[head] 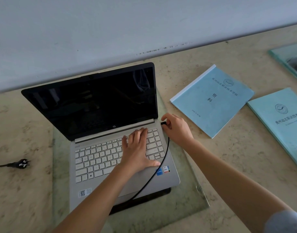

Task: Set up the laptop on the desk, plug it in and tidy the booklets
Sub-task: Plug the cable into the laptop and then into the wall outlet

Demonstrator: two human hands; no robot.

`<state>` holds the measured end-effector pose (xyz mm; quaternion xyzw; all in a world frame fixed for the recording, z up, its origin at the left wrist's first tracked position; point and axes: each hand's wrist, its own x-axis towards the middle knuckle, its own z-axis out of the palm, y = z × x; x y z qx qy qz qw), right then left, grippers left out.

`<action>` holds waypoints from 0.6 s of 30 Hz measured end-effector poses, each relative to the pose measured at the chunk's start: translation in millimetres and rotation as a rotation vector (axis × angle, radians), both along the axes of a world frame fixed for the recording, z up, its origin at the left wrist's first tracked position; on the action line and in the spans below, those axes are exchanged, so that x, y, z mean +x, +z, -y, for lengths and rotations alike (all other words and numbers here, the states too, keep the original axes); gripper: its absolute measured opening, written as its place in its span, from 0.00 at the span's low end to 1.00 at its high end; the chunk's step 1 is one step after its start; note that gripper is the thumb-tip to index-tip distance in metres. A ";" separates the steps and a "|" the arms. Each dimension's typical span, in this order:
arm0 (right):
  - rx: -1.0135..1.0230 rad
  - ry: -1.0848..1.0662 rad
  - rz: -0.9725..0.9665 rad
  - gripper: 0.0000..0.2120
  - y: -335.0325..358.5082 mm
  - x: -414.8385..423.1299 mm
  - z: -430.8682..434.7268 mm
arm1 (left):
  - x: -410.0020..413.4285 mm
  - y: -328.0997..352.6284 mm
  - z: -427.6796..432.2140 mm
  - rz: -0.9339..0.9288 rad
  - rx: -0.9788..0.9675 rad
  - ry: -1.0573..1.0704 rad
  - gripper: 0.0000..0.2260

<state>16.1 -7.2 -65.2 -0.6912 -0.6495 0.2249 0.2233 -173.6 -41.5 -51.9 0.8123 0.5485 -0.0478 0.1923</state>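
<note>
Left hand (137,148): flat, palm down, fingers spread and extended toward the upper middle of the frame, thumb splayed out to the right. Nothing gripped. Left forearm bare, runs diagonally from bottom centre-left up to the wrist near frame centre. Right hand (176,130): just right of centre, back of hand up, fingers curled in, thumb and index finger pinched at its left side on a small black plug (163,123). Wrist slightly bent. Right forearm bare, comes in from the lower right corner, grey sleeve (285,222) edge visible there. Hands near each other, not touching; right sits slightly higher in frame than left.
</note>
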 end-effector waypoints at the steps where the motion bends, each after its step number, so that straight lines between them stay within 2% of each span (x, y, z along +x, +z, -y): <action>1: 0.008 -0.002 0.008 0.09 0.5 -1.3 0.6 | -0.1 -0.1 0.2 -0.001 0.001 -0.001 0.56; 9: 0.014 0.053 0.086 0.10 -0.5 -4.1 -1.6 | 1.0 -1.7 -0.6 0.003 0.006 0.001 0.57; 18: -0.012 0.082 0.083 0.11 -2.0 -2.8 -1.6 | 1.0 -5.2 -1.5 0.003 0.010 -0.005 0.57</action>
